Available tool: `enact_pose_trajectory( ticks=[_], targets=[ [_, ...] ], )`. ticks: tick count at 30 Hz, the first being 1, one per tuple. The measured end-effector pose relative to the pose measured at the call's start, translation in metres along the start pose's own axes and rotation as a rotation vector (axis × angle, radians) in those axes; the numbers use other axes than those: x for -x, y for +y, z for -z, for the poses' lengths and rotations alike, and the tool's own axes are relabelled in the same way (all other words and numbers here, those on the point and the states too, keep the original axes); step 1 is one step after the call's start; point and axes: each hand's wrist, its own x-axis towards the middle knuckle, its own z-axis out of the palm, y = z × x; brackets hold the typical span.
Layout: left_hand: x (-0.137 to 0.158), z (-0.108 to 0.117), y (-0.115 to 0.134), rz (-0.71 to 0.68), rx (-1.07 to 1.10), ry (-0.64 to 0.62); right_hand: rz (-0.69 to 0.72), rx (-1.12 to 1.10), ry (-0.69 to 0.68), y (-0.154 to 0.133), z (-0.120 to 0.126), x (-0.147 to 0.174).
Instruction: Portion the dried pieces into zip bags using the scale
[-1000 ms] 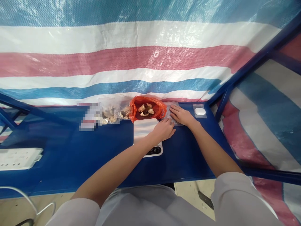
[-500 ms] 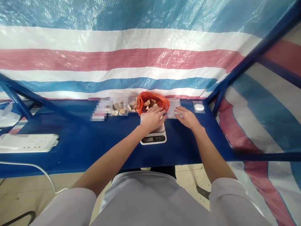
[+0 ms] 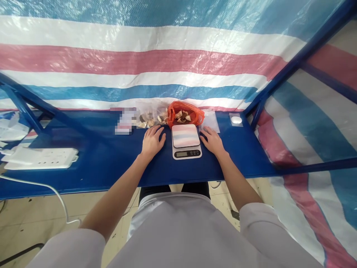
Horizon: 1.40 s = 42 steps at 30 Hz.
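Observation:
My left hand [image 3: 152, 142] lies on the blue table with its fingers apart, left of a white kitchen scale [image 3: 186, 137]. On the other side of the scale rests my right hand [image 3: 212, 140], fingers spread, its tips near flat clear plastic bags [image 3: 212, 121]. Neither hand holds anything. The scale's shiny plate is bare, and its small display cannot be read. Just behind it an orange plastic bag [image 3: 173, 118] gapes, with pale brown dried pieces [image 3: 183, 116] inside. Filled clear bags [image 3: 152, 118] of similar pieces lie to its left.
A white oval object [image 3: 236, 120] sits on a small clear bag at the right. At the left is a white power strip [image 3: 41, 158] with its cable [image 3: 60, 199]. Blue metal posts [image 3: 258, 108] flank the table [image 3: 97, 163], and a striped tarp [image 3: 145, 61] hangs behind.
My left hand has moved from above the scale and orange bag to the table on the left, uncovering the scale's plate. My right hand has come slightly closer to the scale.

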Motion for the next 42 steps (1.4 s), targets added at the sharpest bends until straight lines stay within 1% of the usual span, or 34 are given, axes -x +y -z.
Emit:
enact_pose_trajectory(
  ticks=[3,8,15,22,30,32,35,38,42],
  targets=[
    [0.005,-0.003,-0.007,-0.02,-0.044,-0.08,-0.013,0.021,-0.057,-0.002,0.0,0.0],
    [0.008,-0.007,-0.008,-0.055,-0.109,-0.173,-0.01,0.03,-0.106,-0.004,0.002,0.0],
    [0.01,-0.01,-0.01,-0.07,-0.157,-0.19,-0.025,0.043,-0.128,-0.006,0.004,0.0],
    [0.009,-0.008,-0.008,-0.057,-0.192,-0.234,-0.039,0.063,-0.164,-0.008,0.007,-0.001],
    [0.008,-0.008,-0.01,-0.054,-0.171,-0.223,-0.026,0.063,-0.114,-0.007,0.003,-0.001],
    [0.009,-0.007,-0.01,-0.058,-0.159,-0.206,-0.011,0.052,-0.081,-0.006,0.001,-0.001],
    [0.011,-0.006,-0.01,-0.083,-0.116,-0.17,0.027,0.023,0.003,-0.003,0.0,-0.001],
    [0.009,0.001,-0.009,-0.131,-0.065,-0.123,0.053,0.002,0.076,-0.002,-0.001,-0.003],
    [-0.007,0.016,-0.012,-0.197,-0.05,-0.055,0.045,-0.019,0.103,0.0,-0.003,-0.009]
  ],
)
